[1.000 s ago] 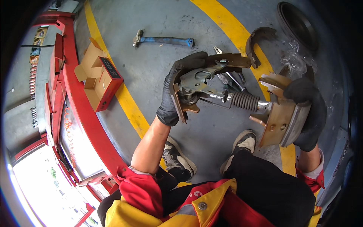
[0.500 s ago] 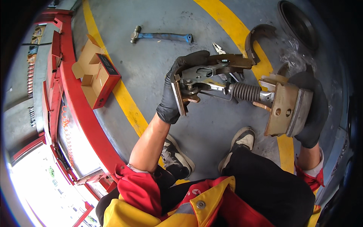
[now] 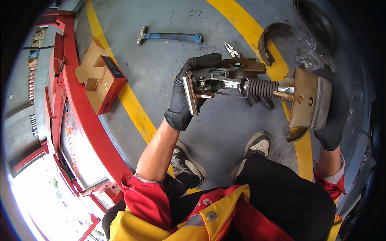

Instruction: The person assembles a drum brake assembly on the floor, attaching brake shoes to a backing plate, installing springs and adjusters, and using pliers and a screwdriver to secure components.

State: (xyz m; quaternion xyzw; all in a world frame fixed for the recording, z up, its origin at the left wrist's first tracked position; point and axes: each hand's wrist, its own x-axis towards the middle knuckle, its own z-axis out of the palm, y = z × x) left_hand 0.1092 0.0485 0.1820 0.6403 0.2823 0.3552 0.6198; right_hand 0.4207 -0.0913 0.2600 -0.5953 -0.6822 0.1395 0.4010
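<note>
A brake shoe assembly hangs between my two black-gloved hands, above the floor. My left hand (image 3: 179, 100) is wrapped round the left brake shoe (image 3: 189, 94), beside a metal lever (image 3: 213, 75). From there a shiny adjuster rod (image 3: 232, 84) and a dark coil spring (image 3: 263, 87) run across to the right brake shoe (image 3: 303, 98). That shoe's tan, rusty inner side faces left, and its grey lining lies against the palm of my right hand (image 3: 337, 110). The right hand's fingers are partly hidden behind the shoe.
A blue-handled hammer (image 3: 173, 37) and pliers (image 3: 230, 49) lie on the floor beyond my hands. Farther right are a loose curved brake shoe (image 3: 265, 43), a brake drum (image 3: 315, 25) and clear plastic wrap (image 3: 313, 56). An open cardboard box (image 3: 105, 86) stands left, beside a red frame (image 3: 82, 104).
The assembly has rolled in my grip, so the right shoe shows its inner side more squarely and stands more upright. Both hands keep their hold.
</note>
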